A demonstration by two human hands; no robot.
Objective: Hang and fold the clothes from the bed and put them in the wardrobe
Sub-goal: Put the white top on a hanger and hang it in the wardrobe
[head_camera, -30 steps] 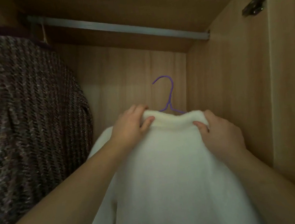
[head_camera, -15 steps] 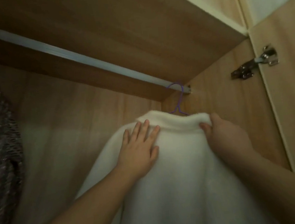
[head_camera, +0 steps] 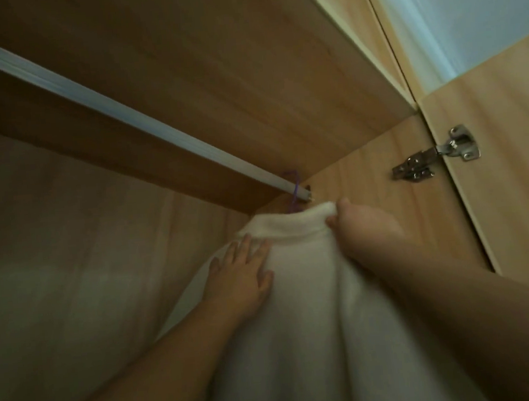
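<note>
A white fleecy garment [head_camera: 301,309] hangs on a purple wire hanger [head_camera: 72,214] inside the wardrobe. The hanger's hook sits over the far right end of the pale metal rail [head_camera: 94,100], close to the side wall. My left hand [head_camera: 239,276] lies flat with straight fingers on the garment's left shoulder. My right hand [head_camera: 366,233] grips the right end of the collar, thumb on top. Most of the hanger is hidden under the collar.
The wardrobe's wooden top panel [head_camera: 212,61] slopes overhead and its back wall [head_camera: 69,249] fills the left. A metal door hinge [head_camera: 435,155] is fixed on the right side wall, beside the open door [head_camera: 510,178].
The garment and hanger rose from below the rail until the hook went over the rail's right end. My left hand let go of the collar and flattened on the shoulder. The view tilted upward.
</note>
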